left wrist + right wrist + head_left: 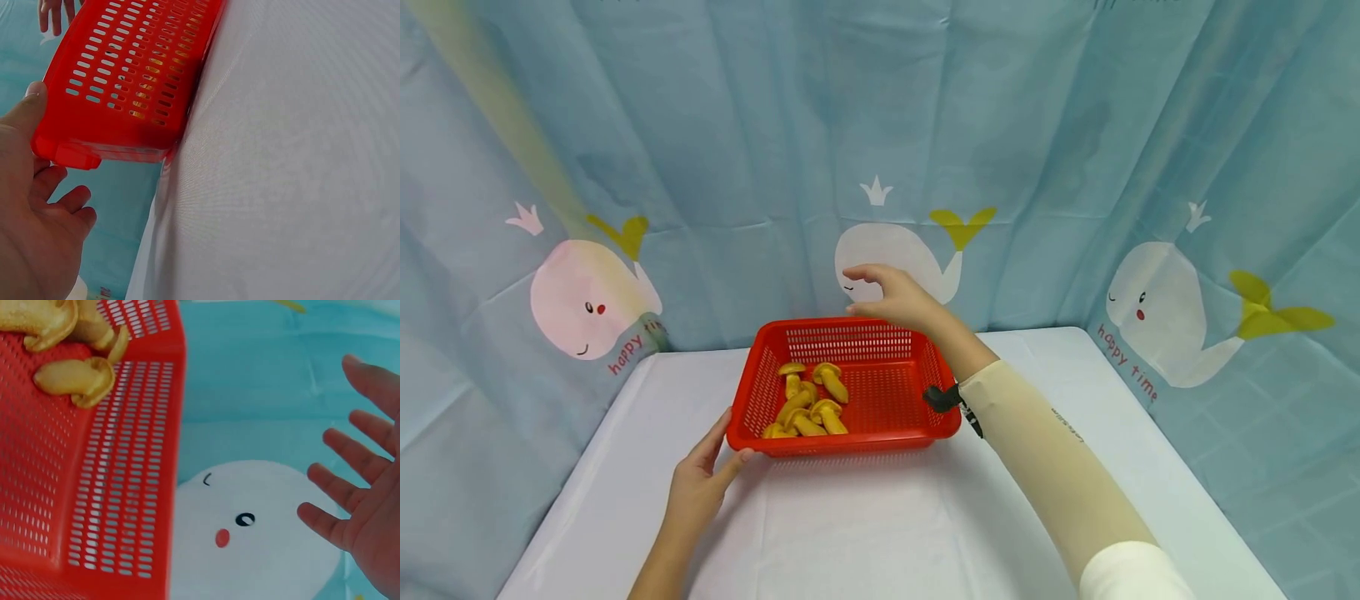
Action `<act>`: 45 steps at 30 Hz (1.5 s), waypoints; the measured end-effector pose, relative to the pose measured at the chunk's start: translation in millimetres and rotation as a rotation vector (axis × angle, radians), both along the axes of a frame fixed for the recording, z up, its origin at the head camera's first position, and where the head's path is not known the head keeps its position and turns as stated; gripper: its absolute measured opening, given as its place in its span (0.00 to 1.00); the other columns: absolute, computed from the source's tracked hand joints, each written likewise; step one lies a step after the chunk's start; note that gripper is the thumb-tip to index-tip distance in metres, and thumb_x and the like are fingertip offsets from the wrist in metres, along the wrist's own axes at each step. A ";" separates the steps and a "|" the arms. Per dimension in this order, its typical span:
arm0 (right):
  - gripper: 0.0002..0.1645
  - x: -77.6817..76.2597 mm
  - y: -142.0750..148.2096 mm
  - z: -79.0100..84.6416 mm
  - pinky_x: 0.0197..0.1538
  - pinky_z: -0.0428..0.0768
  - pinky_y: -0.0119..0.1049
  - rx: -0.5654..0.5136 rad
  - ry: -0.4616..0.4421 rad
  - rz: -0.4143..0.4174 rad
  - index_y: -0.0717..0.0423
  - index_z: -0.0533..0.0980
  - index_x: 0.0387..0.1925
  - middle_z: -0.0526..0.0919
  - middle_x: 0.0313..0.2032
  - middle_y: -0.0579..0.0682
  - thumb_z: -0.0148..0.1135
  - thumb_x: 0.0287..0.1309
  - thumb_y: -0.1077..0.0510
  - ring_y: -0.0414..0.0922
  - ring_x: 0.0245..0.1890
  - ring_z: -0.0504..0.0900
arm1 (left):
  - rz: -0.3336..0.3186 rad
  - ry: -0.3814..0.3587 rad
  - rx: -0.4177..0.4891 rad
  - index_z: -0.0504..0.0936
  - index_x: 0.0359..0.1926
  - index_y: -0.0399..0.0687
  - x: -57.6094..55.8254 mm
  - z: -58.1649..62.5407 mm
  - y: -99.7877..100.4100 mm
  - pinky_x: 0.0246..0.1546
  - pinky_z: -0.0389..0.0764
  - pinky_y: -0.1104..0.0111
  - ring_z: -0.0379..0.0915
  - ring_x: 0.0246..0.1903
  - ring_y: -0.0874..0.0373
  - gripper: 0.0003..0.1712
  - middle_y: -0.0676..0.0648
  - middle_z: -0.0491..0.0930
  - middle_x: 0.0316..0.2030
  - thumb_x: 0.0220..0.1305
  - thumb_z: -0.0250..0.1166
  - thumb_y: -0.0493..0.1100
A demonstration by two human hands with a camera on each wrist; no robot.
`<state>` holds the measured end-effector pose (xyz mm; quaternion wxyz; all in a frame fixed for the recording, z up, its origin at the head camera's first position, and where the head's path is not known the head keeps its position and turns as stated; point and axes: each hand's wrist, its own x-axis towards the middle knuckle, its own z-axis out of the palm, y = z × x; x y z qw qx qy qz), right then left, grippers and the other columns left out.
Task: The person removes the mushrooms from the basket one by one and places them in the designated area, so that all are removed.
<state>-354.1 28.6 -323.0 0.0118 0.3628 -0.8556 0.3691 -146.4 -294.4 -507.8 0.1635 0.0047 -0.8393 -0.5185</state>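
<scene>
A red plastic basket point(883, 400) with slotted walls stands on the white-covered table. Several yellow-brown mushrooms point(829, 382) lie in its left half; the right half of its floor shows bare. At the near left corner, my left hand point(696, 483) grips the rim, and the left wrist view shows the thumb point(31, 106) on the near side with the fingers round the corner. My right hand point(901, 298) is held above the basket's far rim, its thumb and fingers spread apart. In the right wrist view nothing lies in that hand point(372, 506), and it is apart from the basket.
A white cloth point(850, 533) covers the table. Blue curtains point(722, 167) printed with whales hang behind it and along both sides. A black strap point(951, 402) sits on the right wrist, at the end of a beige sleeve point(1045, 442).
</scene>
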 end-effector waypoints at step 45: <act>0.28 -36.4 -56.5 -82.3 0.64 0.79 0.45 0.100 -0.256 0.015 0.54 0.78 0.65 0.81 0.62 0.50 0.71 0.64 0.56 0.52 0.64 0.77 | 0.008 0.003 -0.003 0.66 0.77 0.60 1.5 -1.4 -0.6 0.62 0.61 0.90 0.56 0.69 0.82 0.43 0.52 0.66 0.75 0.64 0.73 0.44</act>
